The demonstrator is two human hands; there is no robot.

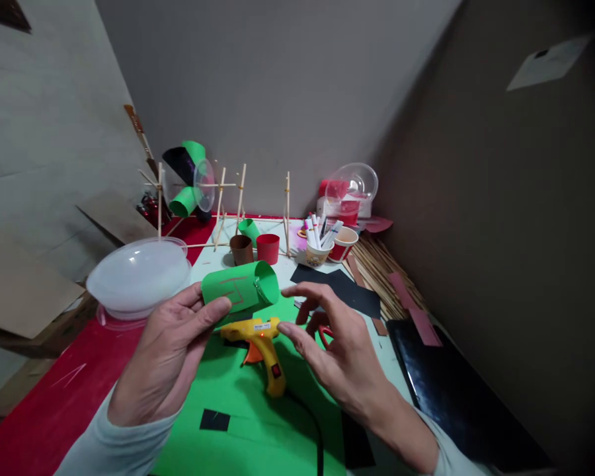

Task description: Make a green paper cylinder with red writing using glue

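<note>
My left hand [166, 354] pinches a rolled green paper tube [240, 285] between thumb and fingers and holds it above the table. My right hand [334, 347] hovers just right of the tube with its fingers spread, holding nothing. Its fingertips are close to the tube's open end. Below the tube a yellow glue gun [260, 340] lies on a green paper sheet [258, 423], with its cord running toward me. Red scissor handles [326, 332] show partly behind my right hand.
An upturned clear plastic bowl [139, 274] sits at the left on red paper [64, 396]. Behind stand a wooden stick frame [238, 198], brown and red paper cups [255, 249], cups of markers [322, 241], black paper pieces [347, 291] and a bundle of sticks [381, 271]. A wall closes the right side.
</note>
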